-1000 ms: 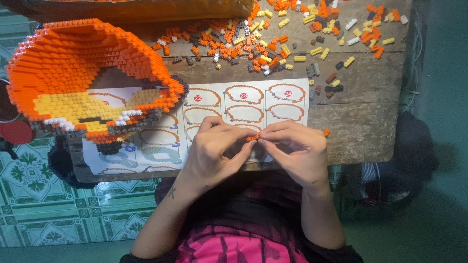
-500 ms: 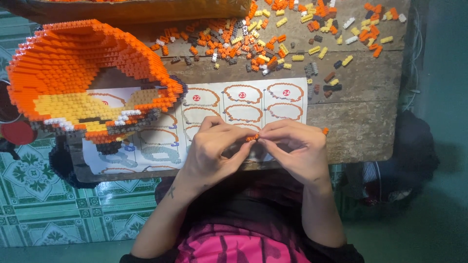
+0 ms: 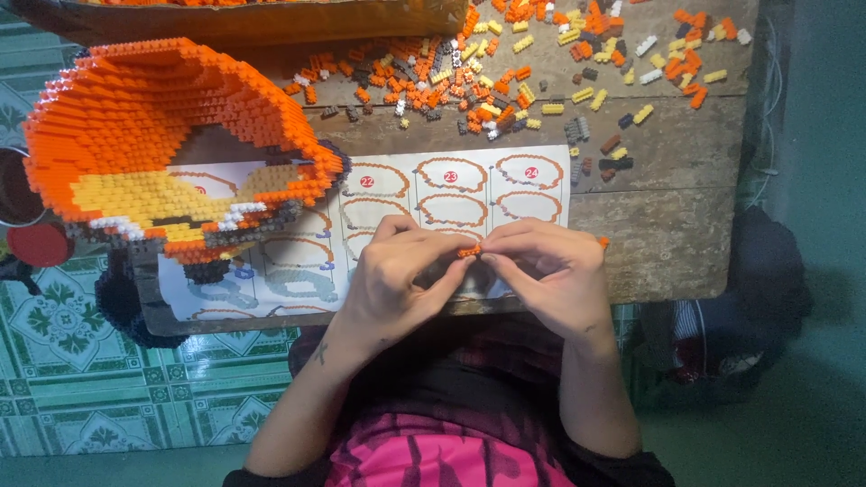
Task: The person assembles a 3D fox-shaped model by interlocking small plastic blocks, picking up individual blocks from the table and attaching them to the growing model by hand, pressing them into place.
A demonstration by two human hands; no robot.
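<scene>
Over our wooden table [image 3: 667, 243] we are pinching a small orange brick piece [image 3: 468, 252] between left hand [image 3: 397, 284] and right hand [image 3: 550, 280], fingertips clamped together on it to steady it.

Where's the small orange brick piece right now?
Head view, lower centre: the small orange brick piece is pinched between the fingertips of the left hand and right hand, over the instruction sheet at the table's near edge.
</scene>
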